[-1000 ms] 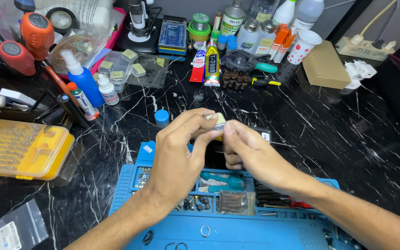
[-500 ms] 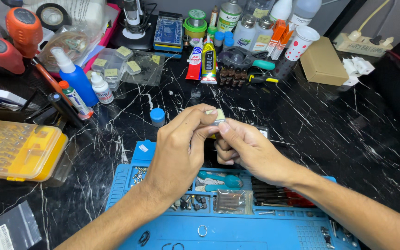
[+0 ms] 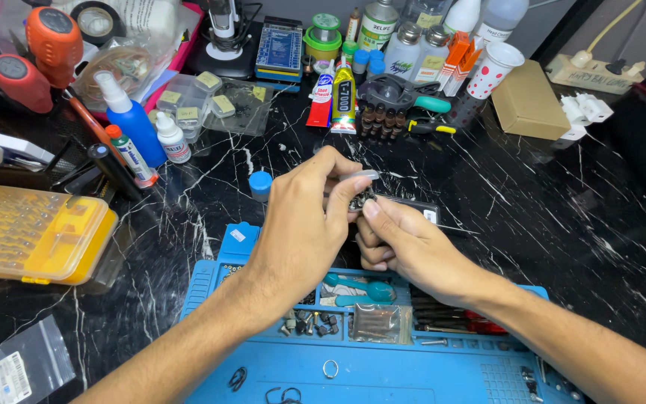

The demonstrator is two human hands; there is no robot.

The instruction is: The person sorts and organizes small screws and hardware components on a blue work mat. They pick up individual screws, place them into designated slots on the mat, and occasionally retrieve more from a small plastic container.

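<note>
Since the earlier frame our hands have shifted slightly rightward over the blue mat nearest us. Above its tray of small parts, our left hand and right hand meet, fingers pressed together, pinching a small dark part between them. Beyond, on the black marble table, stand a blue bottle and glue tubes.

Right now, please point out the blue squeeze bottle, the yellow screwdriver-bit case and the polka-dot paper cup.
blue squeeze bottle (image 3: 137,129), head view, its blue body.
yellow screwdriver-bit case (image 3: 31,232), head view, its clear lid.
polka-dot paper cup (image 3: 490,73), head view, its side wall.
</note>
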